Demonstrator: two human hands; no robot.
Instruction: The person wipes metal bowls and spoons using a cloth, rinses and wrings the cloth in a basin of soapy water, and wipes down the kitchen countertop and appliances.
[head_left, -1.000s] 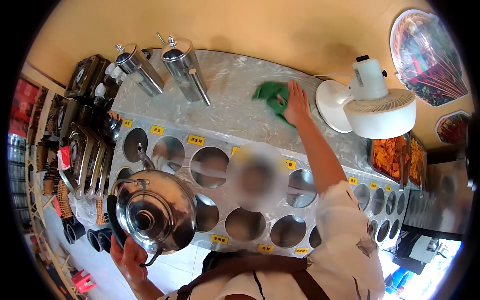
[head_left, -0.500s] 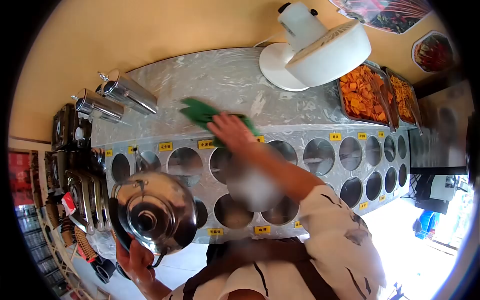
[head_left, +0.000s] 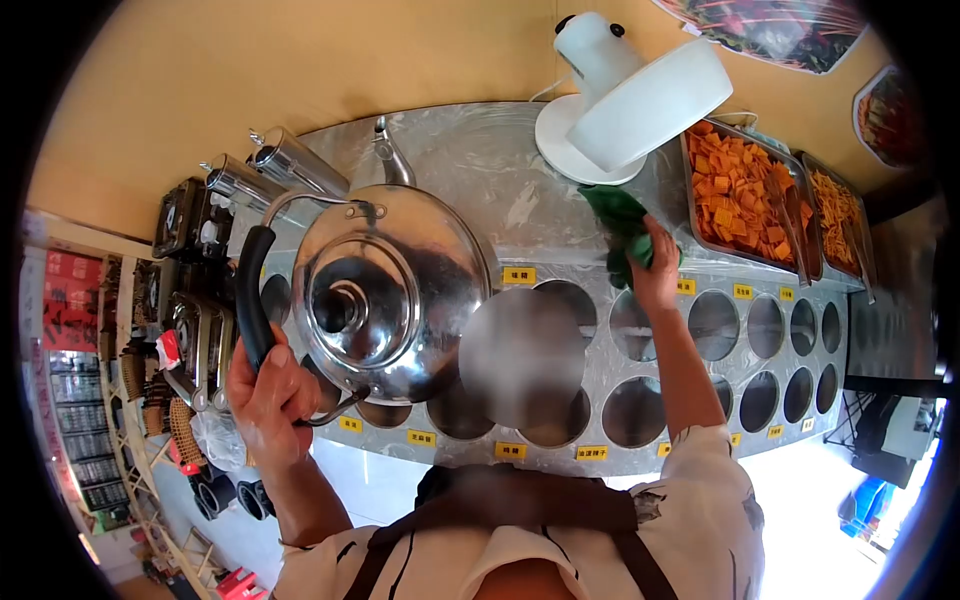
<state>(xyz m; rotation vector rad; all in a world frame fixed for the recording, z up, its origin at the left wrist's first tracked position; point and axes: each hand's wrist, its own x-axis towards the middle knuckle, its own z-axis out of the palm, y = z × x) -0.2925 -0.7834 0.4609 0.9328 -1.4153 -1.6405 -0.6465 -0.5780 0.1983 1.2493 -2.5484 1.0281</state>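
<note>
My left hand is closed around the black handle of a shiny steel kettle. The kettle is held up over the left part of the counter, its spout pointing to the back wall, and it hides several of the holes below. My right hand grips a crumpled green cloth on the counter, near the white fan's base. Part of the cloth is covered by the fingers.
Two rows of round holes with yellow labels run along the counter front. A white fan stands at the back. Trays of orange food sit at right, steel canisters at left. A grey blur covers the middle.
My right hand has moved to the right along the counter with the green cloth. The kettle in my left hand has come up and forward, its spout now showing.
</note>
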